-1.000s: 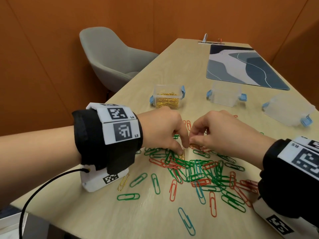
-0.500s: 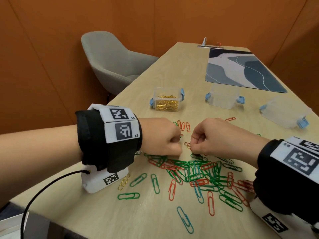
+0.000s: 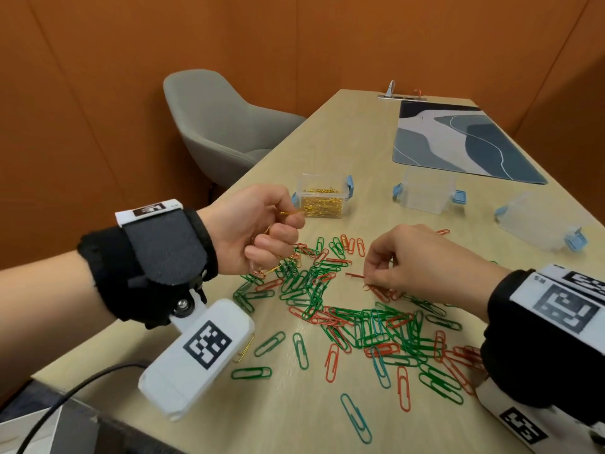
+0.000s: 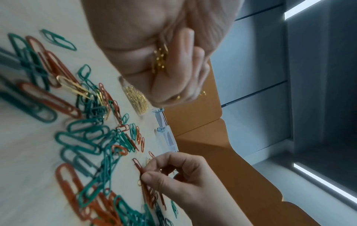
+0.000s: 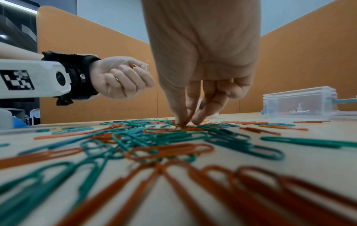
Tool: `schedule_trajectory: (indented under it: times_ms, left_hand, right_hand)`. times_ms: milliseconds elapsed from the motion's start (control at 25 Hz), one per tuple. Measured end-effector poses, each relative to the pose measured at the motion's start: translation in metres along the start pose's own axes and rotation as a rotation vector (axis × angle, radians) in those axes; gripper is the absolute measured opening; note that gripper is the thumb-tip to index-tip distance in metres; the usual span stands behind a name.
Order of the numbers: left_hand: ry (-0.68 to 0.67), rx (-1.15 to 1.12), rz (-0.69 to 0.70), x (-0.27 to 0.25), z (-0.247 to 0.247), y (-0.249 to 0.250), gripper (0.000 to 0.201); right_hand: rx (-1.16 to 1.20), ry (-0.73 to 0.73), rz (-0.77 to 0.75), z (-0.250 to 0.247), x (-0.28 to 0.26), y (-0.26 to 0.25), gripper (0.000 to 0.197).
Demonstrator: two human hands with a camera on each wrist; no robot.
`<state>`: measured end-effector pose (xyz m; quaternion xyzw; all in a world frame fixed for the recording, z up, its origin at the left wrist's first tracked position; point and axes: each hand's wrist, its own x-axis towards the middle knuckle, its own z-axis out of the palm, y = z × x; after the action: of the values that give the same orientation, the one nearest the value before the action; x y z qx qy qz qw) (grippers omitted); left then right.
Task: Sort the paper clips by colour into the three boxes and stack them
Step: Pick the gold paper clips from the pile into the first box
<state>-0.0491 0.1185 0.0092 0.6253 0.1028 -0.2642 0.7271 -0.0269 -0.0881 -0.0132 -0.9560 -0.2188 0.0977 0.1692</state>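
Green and red paper clips [image 3: 363, 326] lie scattered on the wooden table [image 3: 203, 322], with a few gold ones [image 4: 71, 85] among them. My left hand [image 3: 262, 231] is raised above the pile, fingers curled round a bunch of gold clips [image 4: 160, 59]. The clear box with gold clips [image 3: 322, 199] stands just beyond it. My right hand [image 3: 409, 260] reaches down to the table and pinches a small gold clip [image 3: 366, 287] among red clips [image 4: 148, 188]. Two more clear boxes [image 3: 429, 191] [image 3: 543, 224] stand to the right, lids on, with blue latches.
A patterned desk mat [image 3: 458, 142] lies further back on the table. A grey chair [image 3: 222, 129] stands at the table's left side. Orange walls close the room. The near table edge runs under my left wrist camera [image 3: 196, 358].
My left hand has lifted off the pile, turned palm-side up and moved left toward the gold-clip box with gold clips in it. My right hand has stayed low over the pile.
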Motion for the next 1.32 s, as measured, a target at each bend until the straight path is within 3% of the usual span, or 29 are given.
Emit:
schedule_trajectory:
  times_ms: [120,240,360,520,680,800,880,1000,1120,1200,1320]
  left_hand:
    - [-0.025,-0.034,-0.015,-0.002,0.003,-0.007,0.009]
    - [-0.030,0.000,-0.051,-0.003,0.002,-0.008,0.012]
    - [-0.033,0.182,-0.090,-0.009,0.001,-0.005,0.020]
    - [-0.004,0.510,-0.104,-0.015,-0.004,-0.004,0.040]
    - [-0.071,0.695,-0.208,-0.032,-0.017,-0.011,0.026]
    - [-0.087,0.692,-0.240,-0.046,-0.023,-0.018,0.011]
    - [-0.056,0.684,-0.250,-0.052,-0.025,-0.022,0.021]
    - [0.013,0.932,-0.185,-0.062,-0.025,-0.028,0.036]
    - [0.054,1.279,-0.012,-0.072,-0.027,-0.038,0.028]
    - [0.060,1.326,0.049,-0.074,-0.028,-0.045,0.025]
    - [0.053,1.344,0.064,-0.073,-0.025,-0.050,0.015]
  right_hand:
    - [-0.003,0.046,-0.011,-0.001,0.001,0.000,0.009]
    - [0.013,0.086,-0.030,-0.005,-0.001,-0.002,0.008]
    - [-0.035,-0.006,-0.014,-0.005,-0.005,-0.004,0.009]
    - [-0.068,-0.016,-0.019,-0.005,-0.006,-0.006,0.003]
    - [-0.068,-0.020,-0.017,-0.006,-0.006,-0.006,0.005]
    - [-0.097,-0.042,-0.020,-0.004,-0.006,-0.005,0.008]
    - [-0.103,-0.080,-0.029,-0.002,-0.007,-0.004,0.010]
    - [-0.118,-0.077,-0.107,-0.002,-0.008,-0.006,0.010]
    - [0.009,0.104,-0.294,-0.001,-0.012,-0.014,0.014]
    - [0.165,0.141,-0.382,0.002,-0.019,-0.027,0.013]
    - [0.213,0.031,-0.468,0.013,-0.026,-0.049,0.015]
